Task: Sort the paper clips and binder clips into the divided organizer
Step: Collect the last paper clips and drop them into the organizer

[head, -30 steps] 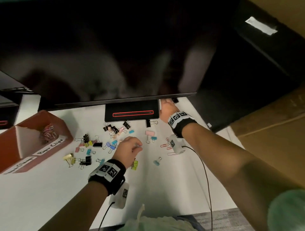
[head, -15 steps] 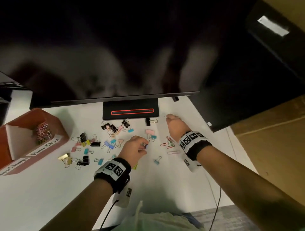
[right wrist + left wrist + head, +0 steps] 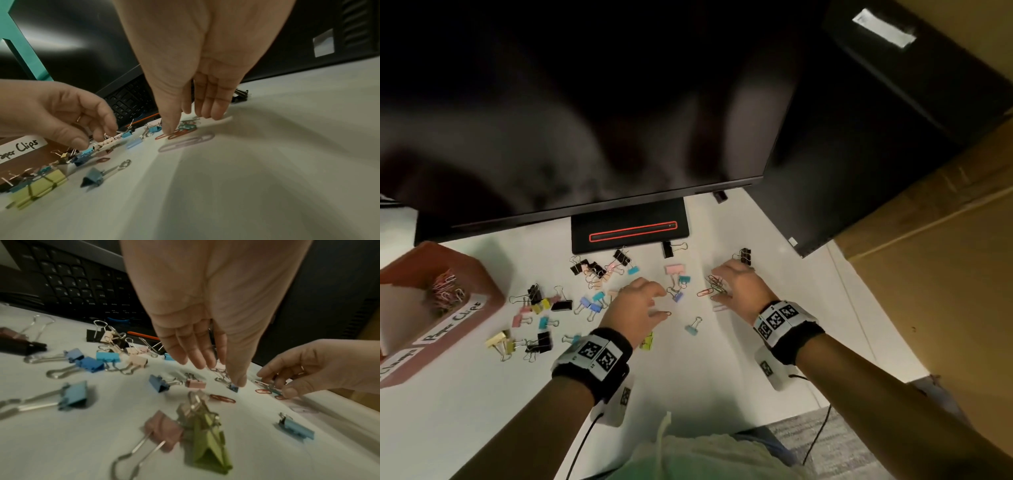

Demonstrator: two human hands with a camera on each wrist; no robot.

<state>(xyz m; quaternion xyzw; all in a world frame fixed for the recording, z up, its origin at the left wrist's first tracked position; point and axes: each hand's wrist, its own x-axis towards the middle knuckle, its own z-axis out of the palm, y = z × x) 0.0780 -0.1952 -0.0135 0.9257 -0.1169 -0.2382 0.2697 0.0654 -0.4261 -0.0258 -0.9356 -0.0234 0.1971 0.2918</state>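
The red-brown organizer (image 3: 482, 287) stands at the left, with paper clips (image 3: 445, 289) in the section labelled "Paper Clips" (image 3: 20, 147). Coloured and black binder clips (image 3: 558, 303) lie scattered on the white desk. My left hand (image 3: 662, 303) hovers with loosely bent fingers and holds nothing. Its thumb (image 3: 238, 381) touches a small blue binder clip (image 3: 234, 388), and a red paper clip (image 3: 666, 312) lies by it. My right hand (image 3: 719, 286) reaches down onto a small pile of paper clips (image 3: 187, 126). Its thumb (image 3: 168, 128) presses a red paper clip (image 3: 176, 134).
A dark monitor (image 3: 585, 120) overhangs the back of the desk on its black base (image 3: 630, 233). A keyboard (image 3: 68, 283) sits behind the clips. One black binder clip (image 3: 744, 255) lies just beyond my right hand. A light blue binder clip (image 3: 693, 327) lies alone near the front.
My right hand has drawn back from under the monitor's edge and come down on the paper clip pile. My left hand moved right; the small blue clip at its fingertips now lies on the desk.
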